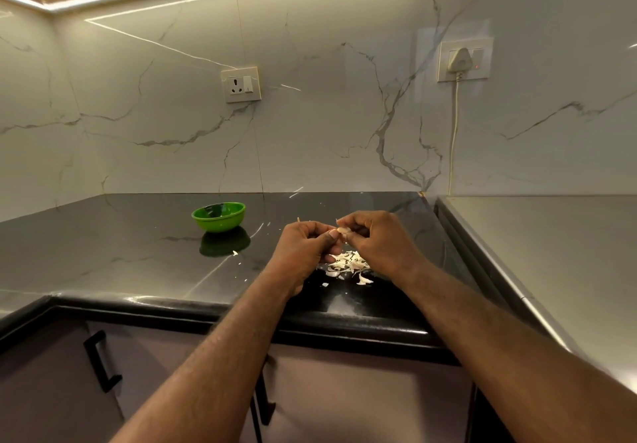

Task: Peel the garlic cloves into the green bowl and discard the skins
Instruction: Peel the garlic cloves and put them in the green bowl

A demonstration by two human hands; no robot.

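Well to the left of the grip, and farther back on the black counter [103,253], stands the one green bowl [218,215]. It is likely kept apart so that falling peel stays out of it, and what it holds cannot be told. The left hand [303,253] has its fingers curled and pinches the single garlic clove [343,231] from the left. The right hand [375,239] pinches it from the right, so both hands clamp one pale clove that shows only in part. Directly beneath the grip lies one loose pile of skins [350,265]. The clove seems to be held there so that peel drops onto the heap. A few stray flakes lie around it, and the skins are not yet discarded.
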